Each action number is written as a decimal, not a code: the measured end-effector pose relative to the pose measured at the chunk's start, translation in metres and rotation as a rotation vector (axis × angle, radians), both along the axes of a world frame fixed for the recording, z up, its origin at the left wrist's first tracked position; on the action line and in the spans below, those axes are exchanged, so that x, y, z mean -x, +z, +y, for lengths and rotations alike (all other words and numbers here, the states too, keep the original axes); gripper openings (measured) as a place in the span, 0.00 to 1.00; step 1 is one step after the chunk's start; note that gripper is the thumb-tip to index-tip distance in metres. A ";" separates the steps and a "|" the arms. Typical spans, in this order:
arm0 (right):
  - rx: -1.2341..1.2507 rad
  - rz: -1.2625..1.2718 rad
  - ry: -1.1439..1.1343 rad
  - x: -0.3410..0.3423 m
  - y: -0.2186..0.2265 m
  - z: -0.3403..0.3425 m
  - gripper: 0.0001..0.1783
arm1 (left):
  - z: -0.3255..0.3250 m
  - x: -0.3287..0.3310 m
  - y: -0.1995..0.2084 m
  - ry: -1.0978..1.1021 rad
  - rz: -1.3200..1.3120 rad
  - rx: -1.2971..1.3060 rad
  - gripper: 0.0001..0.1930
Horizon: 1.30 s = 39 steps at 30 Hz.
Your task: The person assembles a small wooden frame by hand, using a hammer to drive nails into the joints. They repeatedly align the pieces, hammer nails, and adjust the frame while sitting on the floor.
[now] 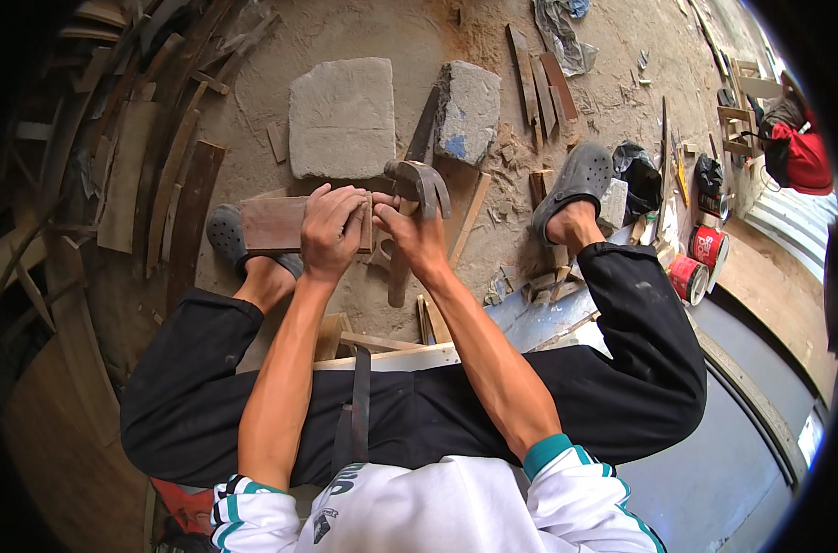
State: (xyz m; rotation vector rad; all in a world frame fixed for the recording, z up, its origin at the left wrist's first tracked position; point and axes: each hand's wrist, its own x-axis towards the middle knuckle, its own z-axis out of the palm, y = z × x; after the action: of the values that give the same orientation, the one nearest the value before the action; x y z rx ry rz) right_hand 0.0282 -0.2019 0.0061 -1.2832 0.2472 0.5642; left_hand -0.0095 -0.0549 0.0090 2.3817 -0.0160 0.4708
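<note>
A short reddish-brown wooden board (pixel 270 227) lies across the space between my feet. My left hand (pixel 332 232) is closed over its right end, with the fingers bent around the edge. Beside it, my right hand (pixel 412 238) grips a claw hammer (pixel 432 192). The hammer's metal head sticks out past the far side of that hand, and its wooden handle hangs down below the palm. My right thumb and forefinger reach to the board's end, close to the left fingertips. Whether they pinch something small there, I cannot tell.
Two rough concrete blocks, a wide one (pixel 342 120) and a narrower one (pixel 467 120), sit just beyond my hands. Loose planks (pixel 129 175) crowd the left side. Red cans (pixel 708 247), a black plastic bag (pixel 637 175) and wood scraps lie to the right, past my grey clog (pixel 580 180).
</note>
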 end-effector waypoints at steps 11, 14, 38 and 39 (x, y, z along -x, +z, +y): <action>0.269 -0.338 0.025 0.010 -0.027 0.006 0.14 | -0.003 0.000 -0.002 0.005 -0.026 -0.015 0.07; 0.349 -0.339 0.068 0.011 -0.025 0.007 0.14 | -0.002 0.001 -0.004 0.008 -0.040 -0.022 0.07; 0.290 -0.205 -0.038 0.007 -0.026 -0.002 0.12 | -0.008 -0.005 -0.002 0.005 -0.096 -0.046 0.06; 0.287 -0.091 -0.022 0.007 -0.024 -0.011 0.11 | -0.010 -0.004 -0.002 0.008 -0.094 -0.045 0.06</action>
State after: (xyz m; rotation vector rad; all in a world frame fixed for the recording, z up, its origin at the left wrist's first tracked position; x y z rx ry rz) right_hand 0.0210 -0.2130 -0.0182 -1.5776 0.2734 0.4613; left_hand -0.0059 -0.0649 0.0070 2.4020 -0.0602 0.5920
